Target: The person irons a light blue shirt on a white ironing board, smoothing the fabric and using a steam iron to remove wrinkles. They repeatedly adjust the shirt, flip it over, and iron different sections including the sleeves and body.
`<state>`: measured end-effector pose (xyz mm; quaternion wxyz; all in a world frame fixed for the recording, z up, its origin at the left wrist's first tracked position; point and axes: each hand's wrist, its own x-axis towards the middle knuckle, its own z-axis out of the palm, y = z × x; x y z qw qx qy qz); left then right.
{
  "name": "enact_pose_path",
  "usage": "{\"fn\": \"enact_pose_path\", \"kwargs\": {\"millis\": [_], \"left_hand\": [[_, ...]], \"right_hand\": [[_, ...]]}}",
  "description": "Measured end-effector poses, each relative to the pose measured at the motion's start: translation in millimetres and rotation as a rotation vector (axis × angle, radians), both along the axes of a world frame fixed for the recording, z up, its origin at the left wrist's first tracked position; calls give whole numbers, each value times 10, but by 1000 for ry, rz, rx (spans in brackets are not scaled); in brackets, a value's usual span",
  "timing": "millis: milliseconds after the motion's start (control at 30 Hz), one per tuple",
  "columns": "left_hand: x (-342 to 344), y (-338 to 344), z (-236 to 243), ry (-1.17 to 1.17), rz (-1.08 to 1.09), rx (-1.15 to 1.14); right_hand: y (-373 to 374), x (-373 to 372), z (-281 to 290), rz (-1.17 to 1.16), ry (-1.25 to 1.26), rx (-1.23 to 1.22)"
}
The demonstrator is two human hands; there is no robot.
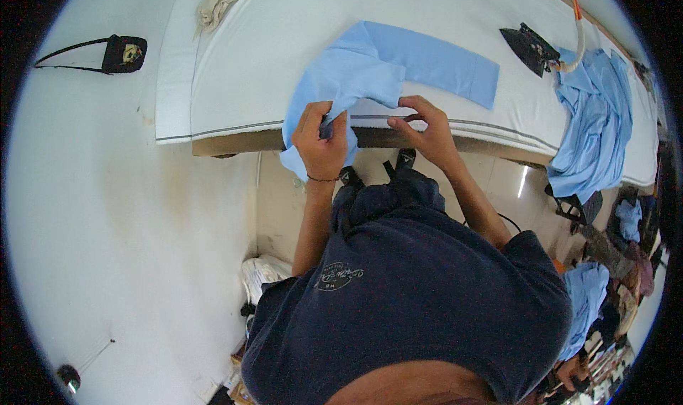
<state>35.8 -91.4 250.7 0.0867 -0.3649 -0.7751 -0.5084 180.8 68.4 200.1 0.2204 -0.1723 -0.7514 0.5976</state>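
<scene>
A light blue garment [345, 70] lies at the near edge of the padded white table, with one long, flat part like a sleeve stretched out to the right. My left hand [320, 140] is closed on its near part, gripping bunched cloth between thumb and fingers. Below that hand, some of the fabric hangs over the table's edge. My right hand [425, 129] is at the garment's near right corner. Its fingertips touch or nearly touch the cloth there, and the thumb stands apart from them.
On the white table [256, 70], a dark iron [530, 49] rests at the far right, its pale hose rising. More blue garments [594, 120] drape over the right end. Beige cloth [220, 5] lies at the far left. A black bag [124, 54] is against the white wall.
</scene>
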Motion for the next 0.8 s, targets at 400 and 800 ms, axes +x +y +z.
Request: {"fn": "enact_pose_path", "kwargs": {"millis": [400, 800], "left_hand": [[-394, -1075, -195, -332, -608, -50], [-257, -1486, -645, -97, -1533, -657]], "right_hand": [[-1148, -319, 136, -520, 129, 139], [-1852, 3782, 481, -2231, 107, 891]]}}
